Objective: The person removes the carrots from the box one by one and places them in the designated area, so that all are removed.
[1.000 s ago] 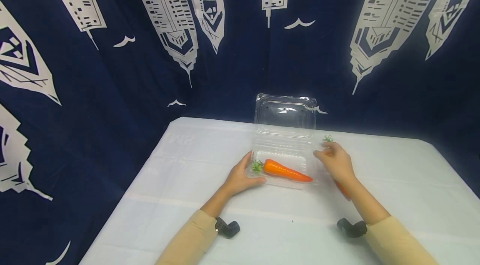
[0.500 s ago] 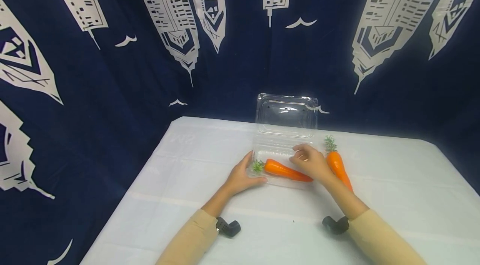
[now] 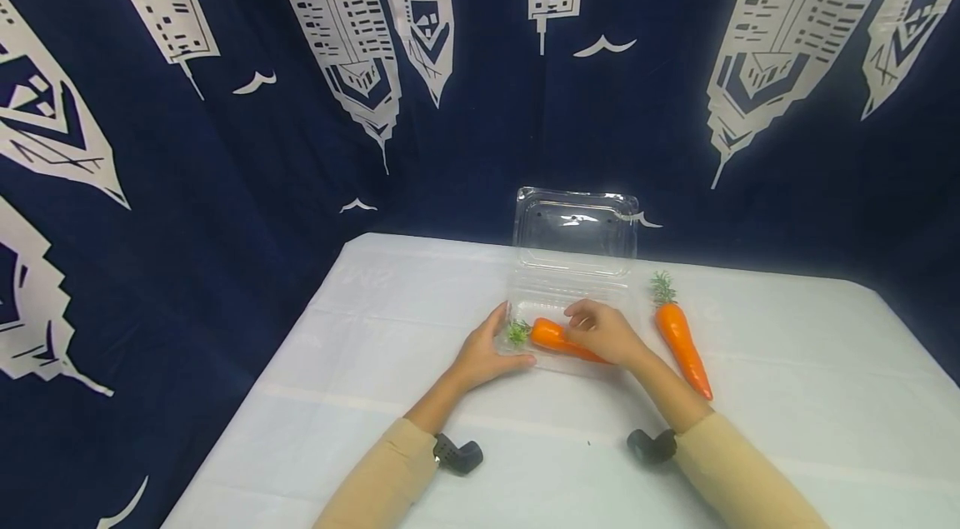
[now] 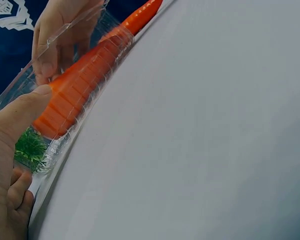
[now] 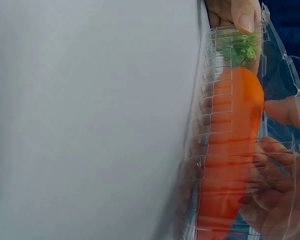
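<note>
An orange carrot (image 3: 550,334) with a frilly green top (image 3: 517,333) lies in the base of a clear plastic clamshell box (image 3: 558,362). My left hand (image 3: 480,354) grips the box's left end; the left wrist view shows the thumb (image 4: 32,102) along its near rim. Over the boxed carrot is my right hand (image 3: 603,333), its fingertips at the carrot's upper side. In the right wrist view its loosely bent fingers (image 5: 275,167) show through the plastic beyond the carrot, partly hidden. A second carrot (image 3: 681,346) lies on the table, right of the box.
The raised clear lid (image 3: 575,229) stands behind the base. A white cloth covers the table (image 3: 360,312). Behind it hangs a dark blue curtain (image 3: 480,137) with a white building print. My forearms come in from the front.
My right hand has left the second carrot and moved leftward over the box, down to the boxed carrot. The left hand keeps its place on the box. Both carrots lie where they were.
</note>
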`<state>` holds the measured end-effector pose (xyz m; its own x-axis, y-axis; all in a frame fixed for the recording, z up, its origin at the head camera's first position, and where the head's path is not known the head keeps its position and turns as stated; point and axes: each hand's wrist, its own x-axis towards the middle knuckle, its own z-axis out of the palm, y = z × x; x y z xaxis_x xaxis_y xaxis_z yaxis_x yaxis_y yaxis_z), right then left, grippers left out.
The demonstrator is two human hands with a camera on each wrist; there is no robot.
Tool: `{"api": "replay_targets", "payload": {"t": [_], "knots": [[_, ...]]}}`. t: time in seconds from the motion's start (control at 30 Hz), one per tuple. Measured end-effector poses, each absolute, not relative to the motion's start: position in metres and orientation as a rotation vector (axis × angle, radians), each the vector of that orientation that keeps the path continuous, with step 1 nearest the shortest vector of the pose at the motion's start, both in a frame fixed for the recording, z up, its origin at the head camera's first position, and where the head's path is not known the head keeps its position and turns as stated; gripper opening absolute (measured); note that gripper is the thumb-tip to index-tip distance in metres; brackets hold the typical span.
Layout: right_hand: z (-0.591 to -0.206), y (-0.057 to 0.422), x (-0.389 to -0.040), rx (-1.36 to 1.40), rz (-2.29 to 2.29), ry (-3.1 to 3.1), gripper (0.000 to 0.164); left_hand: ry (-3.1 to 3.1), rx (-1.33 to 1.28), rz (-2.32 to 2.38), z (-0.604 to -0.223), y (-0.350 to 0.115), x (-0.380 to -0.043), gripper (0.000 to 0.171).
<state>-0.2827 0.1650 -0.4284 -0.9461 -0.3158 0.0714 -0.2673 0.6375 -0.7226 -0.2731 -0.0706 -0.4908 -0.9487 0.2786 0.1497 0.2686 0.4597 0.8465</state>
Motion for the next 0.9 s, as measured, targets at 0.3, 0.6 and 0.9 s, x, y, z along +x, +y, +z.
{"api": "replay_targets", "payload": {"t": [0.3,0.6,0.9], "knots": [[-0.4333,0.1644,-0.2849,-0.556,-1.119,2.782,0.04,2.675,0.488,1.546,-0.488,-0.0703,-0.2715,0.106],[-0.4352,0.163,-0.2842,-0.564,-1.058,2.792,0.04,2.675,0.495,1.548,-0.4888,-0.07,-0.272,0.105],[-0.4376,0.1629,-0.284,-0.577,-1.018,2.792,0.037,2.683,0.501,1.537,-0.4925,-0.0701,-0.2741,0.106]]}}
